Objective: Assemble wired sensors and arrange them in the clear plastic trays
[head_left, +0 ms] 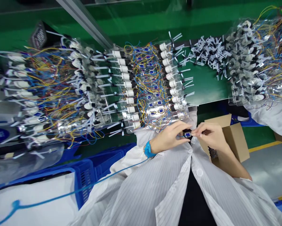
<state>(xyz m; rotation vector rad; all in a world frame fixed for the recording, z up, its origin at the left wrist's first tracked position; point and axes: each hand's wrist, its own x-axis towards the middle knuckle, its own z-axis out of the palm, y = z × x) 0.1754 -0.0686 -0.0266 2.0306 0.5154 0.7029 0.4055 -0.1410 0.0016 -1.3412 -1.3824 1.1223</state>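
Close to my chest, at the near edge of the bench, both hands meet around a small part with a blue rectangular face (pixel 187 135). My left hand (pixel 169 138), with a blue wrist strap (pixel 148 150) around its wrist, grips this part between thumb and fingers. My right hand (pixel 210 133) is closed in a pinch at the part's right side; what sits between its fingertips is too small to name. Just beyond my hands lies a clear plastic tray (pixel 155 117) with rows of white cylindrical parts (pixel 130 92), yellow and blue wires, and similar blue-faced parts.
More loaded trays stand left (pixel 56 91) and right (pixel 256 62). A pile of white-and-black cable ties (pixel 209 51) lies on the green bench (pixel 209 91). Below are blue crates (pixel 84 175) and a cardboard box (pixel 237 141). A blue cord (pixel 84 188) trails left from my strap.
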